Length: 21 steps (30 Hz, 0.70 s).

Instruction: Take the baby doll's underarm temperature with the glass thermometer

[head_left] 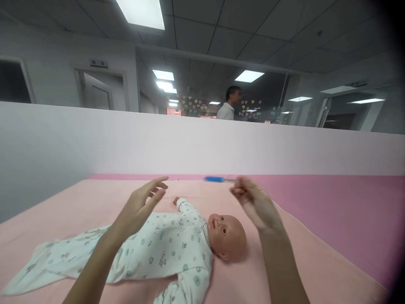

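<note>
A baby doll (164, 240) in a white sleepsuit with a small print lies on its back, its bald head (230, 238) to the right. Above the doll's head, my right hand (255, 202) pinches the grey shaft of a thin stick with a blue end (214, 179). This blue end points left, and motion blurs it, so I cannot tell its exact kind. My left hand (142, 204) hovers over the doll's body, fingers apart and holding nothing. The doll's raised arm (183, 204) lies between my hands; its other arm runs off the bottom edge.
A light pink sheet (303, 261) covers the surface under the doll, with a darker pink mat (344, 215) along the right. A white partition (202, 145) rises behind. Beyond it, a person in a white shirt (225, 112) is seen near glass with heart-shaped stickers.
</note>
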Each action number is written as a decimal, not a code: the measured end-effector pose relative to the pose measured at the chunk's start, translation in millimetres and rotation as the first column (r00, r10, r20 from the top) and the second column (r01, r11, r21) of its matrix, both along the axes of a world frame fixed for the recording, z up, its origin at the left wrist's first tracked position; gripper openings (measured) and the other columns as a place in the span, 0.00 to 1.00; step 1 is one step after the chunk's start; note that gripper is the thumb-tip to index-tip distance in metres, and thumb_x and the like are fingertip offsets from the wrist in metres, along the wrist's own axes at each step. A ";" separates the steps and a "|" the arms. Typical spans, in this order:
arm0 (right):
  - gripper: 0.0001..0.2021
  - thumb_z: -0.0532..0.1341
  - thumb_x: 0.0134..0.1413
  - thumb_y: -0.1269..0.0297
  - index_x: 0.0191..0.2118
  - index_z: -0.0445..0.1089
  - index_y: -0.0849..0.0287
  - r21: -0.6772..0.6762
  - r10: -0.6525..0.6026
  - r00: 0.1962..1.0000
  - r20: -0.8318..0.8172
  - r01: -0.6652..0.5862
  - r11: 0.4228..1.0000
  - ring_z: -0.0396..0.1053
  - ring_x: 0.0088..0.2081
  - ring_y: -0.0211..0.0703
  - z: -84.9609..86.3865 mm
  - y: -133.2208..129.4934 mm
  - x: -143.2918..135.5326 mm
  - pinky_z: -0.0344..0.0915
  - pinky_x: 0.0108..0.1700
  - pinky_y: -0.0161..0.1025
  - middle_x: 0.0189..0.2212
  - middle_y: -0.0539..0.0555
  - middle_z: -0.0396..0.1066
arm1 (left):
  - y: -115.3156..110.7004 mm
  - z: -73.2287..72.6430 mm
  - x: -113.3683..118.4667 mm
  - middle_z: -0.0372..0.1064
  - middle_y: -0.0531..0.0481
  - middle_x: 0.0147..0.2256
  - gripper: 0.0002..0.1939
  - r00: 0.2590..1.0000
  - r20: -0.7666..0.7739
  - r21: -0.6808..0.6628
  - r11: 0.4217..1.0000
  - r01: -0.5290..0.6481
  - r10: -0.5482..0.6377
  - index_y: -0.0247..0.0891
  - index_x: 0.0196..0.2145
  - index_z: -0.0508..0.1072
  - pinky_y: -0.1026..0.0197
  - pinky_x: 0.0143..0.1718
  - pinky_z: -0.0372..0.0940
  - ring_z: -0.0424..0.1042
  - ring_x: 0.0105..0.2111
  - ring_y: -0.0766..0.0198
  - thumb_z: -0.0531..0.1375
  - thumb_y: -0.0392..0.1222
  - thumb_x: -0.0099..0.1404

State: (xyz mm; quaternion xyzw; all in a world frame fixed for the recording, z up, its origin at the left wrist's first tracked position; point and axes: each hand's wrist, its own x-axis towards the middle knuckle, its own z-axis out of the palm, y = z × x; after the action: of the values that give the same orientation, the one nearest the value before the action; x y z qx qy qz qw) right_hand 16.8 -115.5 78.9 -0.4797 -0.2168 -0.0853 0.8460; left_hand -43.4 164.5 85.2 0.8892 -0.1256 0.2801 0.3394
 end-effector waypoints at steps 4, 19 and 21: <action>0.09 0.62 0.46 0.53 0.25 0.71 0.51 0.190 -0.075 0.990 0.118 0.051 0.980 0.57 0.21 0.31 4.5 -28.5 -4.5 0.65 0.35 0.36 0.17 0.44 0.59 | 17.7 3.8 -2.3 0.68 0.49 0.43 0.21 0.995 0.029 -0.062 0.993 -0.098 0.099 0.45 0.51 0.63 0.61 0.38 0.64 0.69 0.39 0.61 0.45 0.54 0.65; 0.10 0.65 0.41 0.57 0.24 0.72 0.60 -0.507 -0.157 0.985 0.072 0.172 0.845 0.64 0.26 0.38 -8.0 4.6 10.7 0.61 0.33 0.37 0.20 0.51 0.68 | 10.7 -5.1 8.2 0.72 0.51 0.36 0.20 0.972 0.017 0.315 0.922 -0.227 0.234 0.43 0.37 0.71 0.63 0.30 0.60 0.69 0.33 0.61 0.44 0.55 0.64; 0.10 0.65 0.41 0.57 0.23 0.72 0.60 -0.544 -0.313 0.938 0.149 0.342 0.766 0.65 0.27 0.40 -7.1 2.7 10.6 0.62 0.32 0.38 0.21 0.52 0.69 | 10.3 -5.4 8.0 0.72 0.52 0.35 0.20 0.971 0.004 0.332 0.915 -0.228 0.241 0.43 0.37 0.71 0.63 0.30 0.59 0.69 0.32 0.61 0.44 0.55 0.64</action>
State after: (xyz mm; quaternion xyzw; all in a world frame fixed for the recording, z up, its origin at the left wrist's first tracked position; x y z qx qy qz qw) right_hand 27.5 -112.7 71.9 -0.7353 -0.1662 -0.1754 0.6332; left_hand -35.3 174.8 79.8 0.9469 -0.0570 0.2774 0.1520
